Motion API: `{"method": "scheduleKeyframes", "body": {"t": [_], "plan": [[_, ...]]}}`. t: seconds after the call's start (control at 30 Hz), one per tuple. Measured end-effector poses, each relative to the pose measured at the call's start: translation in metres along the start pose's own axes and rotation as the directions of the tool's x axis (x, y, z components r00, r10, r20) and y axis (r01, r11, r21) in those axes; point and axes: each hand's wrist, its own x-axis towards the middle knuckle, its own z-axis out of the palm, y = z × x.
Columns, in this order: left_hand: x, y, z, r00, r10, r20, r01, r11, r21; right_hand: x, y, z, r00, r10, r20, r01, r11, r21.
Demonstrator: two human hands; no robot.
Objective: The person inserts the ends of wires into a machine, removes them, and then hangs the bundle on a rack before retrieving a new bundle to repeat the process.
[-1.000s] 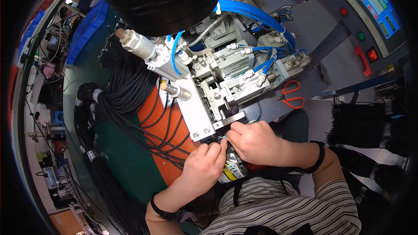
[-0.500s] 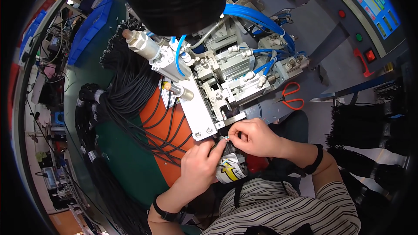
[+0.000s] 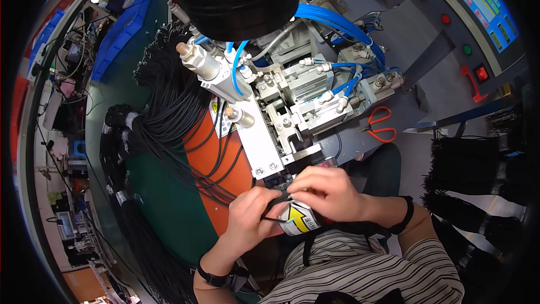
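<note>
My left hand (image 3: 250, 211) is closed, its thumb and fingers pinching a thin black cable (image 3: 274, 220). My right hand (image 3: 329, 191) is also closed, with its fingertips meeting the left ones at the cable's end. The end itself is mostly hidden by the fingers. Both hands are in front of a metal pneumatic press (image 3: 261, 146), just off its near edge. Directly below them is a white part with a yellow arrow label (image 3: 301, 222).
Black cable bundles (image 3: 169, 107) lie on the green and orange table (image 3: 163, 208) to the left. Red-handled scissors (image 3: 381, 125) rest right of the press. A control panel with screen (image 3: 478, 5) stands far right; more cables (image 3: 461, 163) hang below. A black cylinder (image 3: 236, 0) blocks the top.
My hands have shifted slightly toward me, away from the press. The coloured wire tip seen between my fingers earlier is now covered, and black cable shows at the left hand.
</note>
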Motion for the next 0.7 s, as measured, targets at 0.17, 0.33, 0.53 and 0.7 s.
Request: {"method": "scheduleKeyframes", "body": {"t": [0.17,0.33,0.53,0.7], "plan": [[0.004,0.012,0.0,0.997,0.079,-0.013,-0.08,0.991,-0.111,-0.008,0.003,-0.011,0.823,0.498,0.273,-0.532,0.507,0.678],[0.005,0.01,0.013,0.984,0.161,-0.08,-0.168,0.981,-0.097,-0.006,0.014,-0.025,0.658,0.475,0.584,-0.646,-0.043,0.762],[0.014,0.02,0.011,0.978,0.205,0.033,-0.207,0.976,0.066,0.004,-0.004,-0.02,0.601,0.664,0.445,-0.764,0.314,0.563],[0.012,0.019,0.014,0.999,0.026,-0.045,-0.032,0.99,-0.139,-0.005,-0.021,-0.005,0.812,0.548,0.203,-0.525,0.533,0.664]]}}
